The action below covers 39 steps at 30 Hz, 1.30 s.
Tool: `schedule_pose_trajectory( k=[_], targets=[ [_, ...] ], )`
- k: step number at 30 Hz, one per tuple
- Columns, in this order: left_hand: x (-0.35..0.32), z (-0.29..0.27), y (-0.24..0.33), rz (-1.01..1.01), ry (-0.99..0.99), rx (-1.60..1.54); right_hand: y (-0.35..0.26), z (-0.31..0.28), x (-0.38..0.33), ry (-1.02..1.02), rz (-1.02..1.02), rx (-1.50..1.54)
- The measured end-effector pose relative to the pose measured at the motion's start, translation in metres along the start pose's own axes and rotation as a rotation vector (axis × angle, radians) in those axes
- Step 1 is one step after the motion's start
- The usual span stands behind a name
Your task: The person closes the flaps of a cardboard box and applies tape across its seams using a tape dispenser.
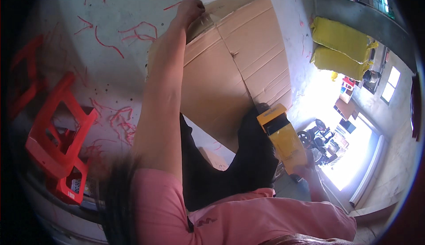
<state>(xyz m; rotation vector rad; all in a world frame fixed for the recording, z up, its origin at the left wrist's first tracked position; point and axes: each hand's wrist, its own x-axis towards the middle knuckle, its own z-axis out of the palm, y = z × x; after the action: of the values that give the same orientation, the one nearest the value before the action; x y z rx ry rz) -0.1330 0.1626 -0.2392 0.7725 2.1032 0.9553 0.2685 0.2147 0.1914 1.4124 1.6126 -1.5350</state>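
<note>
The person's left hand (pixel 189 9) is stretched out to the upper middle of the frame, the bare forearm running up from the pink sleeve at the bottom. Its fingers are closed over the top edge of a flattened brown cardboard box (pixel 239 68), gripping a flap at the box's upper left corner. The cardboard lies spread on the pale concrete floor (pixel 110 15) and fills the centre of the frame, its creases and a taped seam running diagonally down toward the right.

The right hand (pixel 305 170) sits low at the centre right, partly washed out by glare, and it is wrapped around the lower end of a yellow tape dispenser (pixel 283 134) with a black band near its top. The dispenser stands just beside the lower right edge of the cardboard, over the person's dark-trousered knee.

Thin red plastic strips (pixel 133 30) are scattered on the floor in the upper left and beside the forearm. Red plastic stools (pixel 57 143) are stacked at the left edge of the frame. Two full yellow sacks (pixel 341 46) lie one against the other in the upper right, next to a grey ledge. A bright doorway (pixel 354 156) glares at the lower right.
</note>
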Motion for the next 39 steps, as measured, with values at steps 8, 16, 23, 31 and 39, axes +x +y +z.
schedule_pose_trajectory(
  k=[8, 16, 23, 31, 39],
  targets=[
    [-0.026, -0.025, 0.009, -0.257, 0.349, 0.825, 0.005, 0.014, 0.012, 0.033, -0.003, 0.007],
    [-0.070, -0.025, 0.087, -0.235, -0.277, -0.360, 0.000, 0.012, 0.040, 0.191, 0.075, -0.197],
    [-0.231, 0.049, 0.141, 0.505, 0.268, 0.381, 0.036, 0.001, 0.123, 0.130, -0.051, -0.266],
    [-0.313, 0.132, 0.163, 0.283, 0.081, 0.305, 0.062, 0.003, 0.140, 0.124, -0.104, -0.286],
    [-0.309, 0.174, 0.142, 0.363, 0.437, 0.163, 0.110, -0.014, 0.142, 0.073, -0.452, -0.388]
  ],
)
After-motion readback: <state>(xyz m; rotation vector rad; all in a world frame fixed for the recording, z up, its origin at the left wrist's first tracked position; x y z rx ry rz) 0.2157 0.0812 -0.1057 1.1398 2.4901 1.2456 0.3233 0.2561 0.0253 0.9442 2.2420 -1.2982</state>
